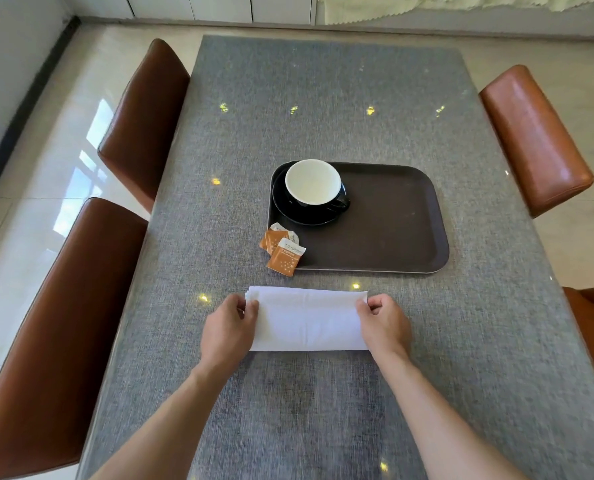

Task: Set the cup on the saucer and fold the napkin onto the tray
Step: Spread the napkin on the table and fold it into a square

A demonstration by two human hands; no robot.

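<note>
Folding the napkin square before it goes on the tray

Pinching the napkin [307, 318] at its two far corners, the left hand [228, 329] and right hand [384, 323] each hold an end between thumb and fingers, both closed on the cloth. It lies flat on the table [323, 98], a wide white strip just short of the tray [392, 216], already folded at least once, judging by the layered edge at the far left corner.

The cup [313, 183] sits on the saucer [288, 209] in the tray's far left corner, so that half looks done.

To fold well from here, keep both ends level so the edges meet cleanly, and press the crease flat against the table before lifting. The open right part of the tray seems the natural landing place. Two orange packets [283, 251] overlap the tray's near left edge; carrying the napkin in from the right should avoid brushing them or the cup handle.
</note>
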